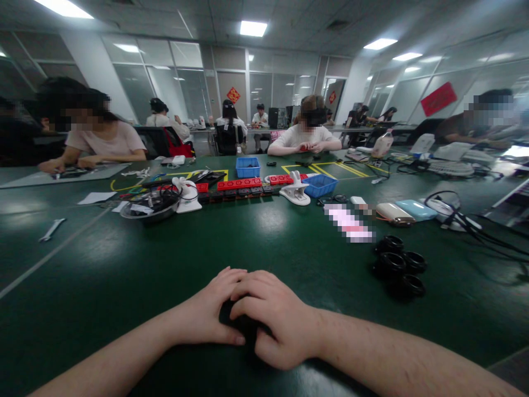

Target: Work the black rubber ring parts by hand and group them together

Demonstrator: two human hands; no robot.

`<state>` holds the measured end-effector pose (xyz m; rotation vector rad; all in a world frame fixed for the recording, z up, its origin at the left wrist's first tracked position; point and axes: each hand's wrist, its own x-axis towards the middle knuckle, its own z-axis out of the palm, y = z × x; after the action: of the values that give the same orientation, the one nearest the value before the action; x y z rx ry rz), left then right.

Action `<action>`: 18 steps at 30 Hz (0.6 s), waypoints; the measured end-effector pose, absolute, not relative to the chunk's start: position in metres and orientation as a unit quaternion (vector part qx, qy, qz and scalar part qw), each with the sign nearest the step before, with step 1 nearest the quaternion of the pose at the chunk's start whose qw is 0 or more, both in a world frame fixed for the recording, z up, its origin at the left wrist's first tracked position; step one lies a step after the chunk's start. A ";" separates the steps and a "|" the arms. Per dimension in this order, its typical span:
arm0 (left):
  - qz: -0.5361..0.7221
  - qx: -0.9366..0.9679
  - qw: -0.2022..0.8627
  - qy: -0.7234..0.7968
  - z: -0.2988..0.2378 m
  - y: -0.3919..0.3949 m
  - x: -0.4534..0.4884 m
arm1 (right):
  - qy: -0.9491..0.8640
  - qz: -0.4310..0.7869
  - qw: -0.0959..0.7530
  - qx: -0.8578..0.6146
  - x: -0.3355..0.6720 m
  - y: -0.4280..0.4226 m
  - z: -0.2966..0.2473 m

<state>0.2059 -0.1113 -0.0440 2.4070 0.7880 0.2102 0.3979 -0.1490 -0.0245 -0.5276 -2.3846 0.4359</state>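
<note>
My left hand (pixel 206 317) and my right hand (pixel 275 322) rest together on the dark green table (pixel 264 242), close to its near edge. The right hand's fingers lie over the left hand's fingertips. Both hands are curled, fingers pressed together, over a dark patch between the thumbs; I cannot make out whether it is an object or shadow. Three black rings (pixel 399 267) lie to the right, the nearest things to my hands, about a forearm's length from my right hand.
A round tray of parts (pixel 149 207), red strips (pixel 239 184), two blue bins (pixel 248 166) and a white clamp (pixel 295 193) sit mid-table. A wrench (pixel 52 229) lies left; cables (pixel 475 226) and power banks (pixel 407 210) lie right. Other people work across the table.
</note>
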 end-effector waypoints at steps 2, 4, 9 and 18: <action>0.078 0.904 0.276 0.317 -0.045 -0.116 0.208 | -0.895 0.152 0.329 -0.262 0.398 -0.151 -0.021; 0.087 0.898 0.247 0.353 -0.046 -0.124 0.213 | -0.884 0.135 0.294 -0.338 0.397 -0.153 -0.019; 0.153 0.859 0.221 0.436 -0.047 -0.145 0.230 | -0.880 0.106 0.182 -0.426 0.393 -0.155 -0.018; 0.151 0.889 0.287 0.323 -0.046 -0.121 0.217 | -0.915 0.141 0.234 -0.297 0.396 -0.149 -0.024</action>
<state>0.2167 -0.1215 -0.0456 2.3749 0.8639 0.4041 0.3962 -0.1487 -0.0235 -0.8148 -2.5128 0.3878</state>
